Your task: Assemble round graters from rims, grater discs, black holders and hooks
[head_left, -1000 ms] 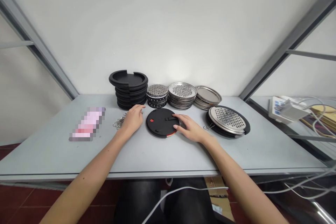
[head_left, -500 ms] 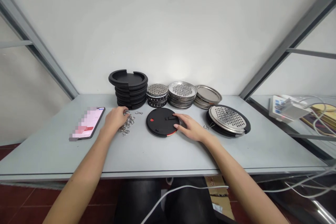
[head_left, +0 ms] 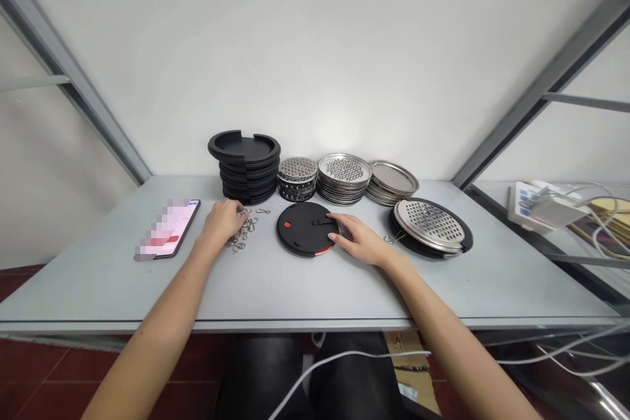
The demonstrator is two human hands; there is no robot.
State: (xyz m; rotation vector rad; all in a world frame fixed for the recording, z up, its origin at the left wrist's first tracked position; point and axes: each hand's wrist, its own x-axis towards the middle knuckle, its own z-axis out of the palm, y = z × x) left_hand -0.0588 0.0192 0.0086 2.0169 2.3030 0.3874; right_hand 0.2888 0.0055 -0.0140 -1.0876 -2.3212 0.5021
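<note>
My left hand (head_left: pixel 224 220) is over a small pile of metal spring clips (head_left: pixel 245 231), its thumb and fingers pinched together at the pile's top edge. What lies between those fingertips is too small to make out. Right of the pile, a flat black round disc (head_left: pixel 301 236) with a red dot and a small slot lies on the table. My right hand (head_left: pixel 357 238) rests on the disc's right edge, thumb and fingers apart and not wrapped round it. A single spring clip (head_left: pixel 263 210) lies just beyond the pile.
Along the wall stand stacks of black round holders (head_left: pixel 246 177), small grater discs (head_left: pixel 298 177), larger grater plates (head_left: pixel 344 177) and plain metal lids (head_left: pixel 394 180). At right sits an assembled round grater (head_left: pixel 430 226) with a clip attached. A phone (head_left: pixel 172 230) lies left; a power strip (head_left: pixel 522 207) is far right.
My left hand has shifted slightly over the clips, its fingers still pinched. My right hand stays on the black disc. The whole view has moved slightly.
</note>
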